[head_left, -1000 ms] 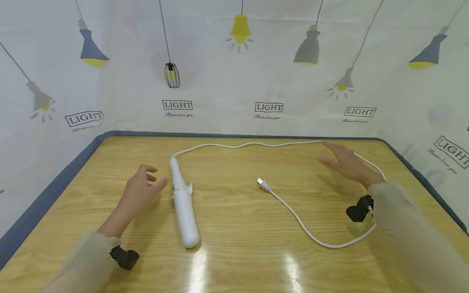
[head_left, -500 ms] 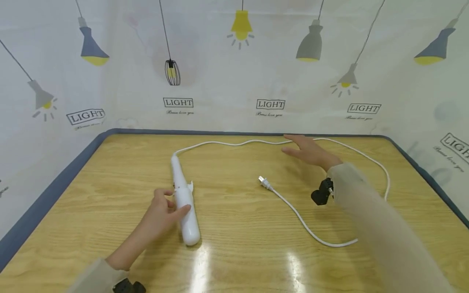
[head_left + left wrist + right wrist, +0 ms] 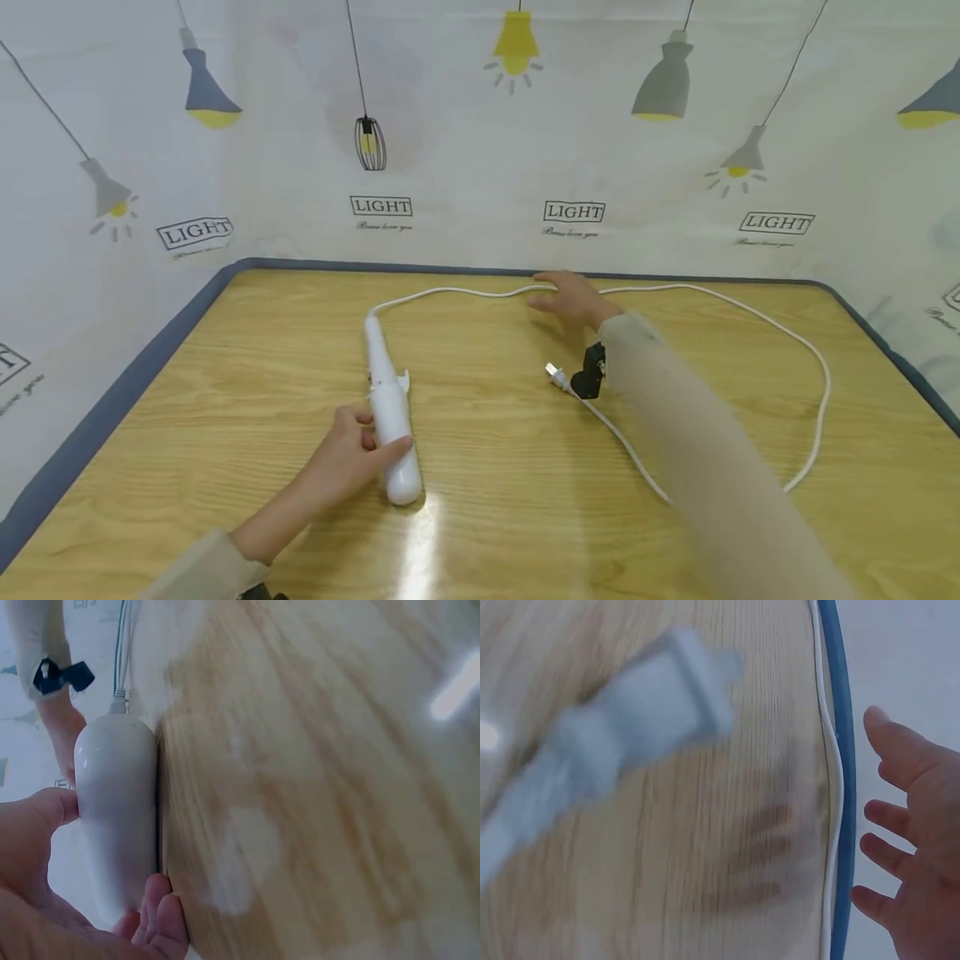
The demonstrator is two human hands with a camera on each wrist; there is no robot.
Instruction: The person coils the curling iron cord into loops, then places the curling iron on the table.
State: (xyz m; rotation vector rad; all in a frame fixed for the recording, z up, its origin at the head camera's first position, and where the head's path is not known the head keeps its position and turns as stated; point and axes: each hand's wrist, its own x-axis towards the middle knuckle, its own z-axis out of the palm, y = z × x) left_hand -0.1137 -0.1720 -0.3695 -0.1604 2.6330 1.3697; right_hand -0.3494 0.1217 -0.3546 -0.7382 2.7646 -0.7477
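A white curling iron (image 3: 390, 408) lies on the wooden table, its narrow end pointing to the back and its thick rounded end towards me. My left hand (image 3: 347, 457) grips the thick part: the thumb is on one side, and in the left wrist view curled fingertips (image 3: 171, 919) lie along the other. From the narrow end a white cord (image 3: 465, 291) runs along the back edge. Over that cord is my right hand (image 3: 576, 302), and the right wrist view shows its fingers spread and holding nothing. The two-pin plug (image 3: 557, 376) lies near the middle, below the right wrist.
The cord loops round the right side and passes under the right sleeve (image 3: 697, 442). A blue border (image 3: 465, 270) edges the table (image 3: 480, 517). Behind stands a white backdrop (image 3: 465, 108) printed with lamps. A black camera (image 3: 590, 372) sits on the right wrist.
My left hand has moved right and nearer to me, from beside the curling iron to a grip on its thick part. My right hand has swept left along the cord. The view has turned slightly right.
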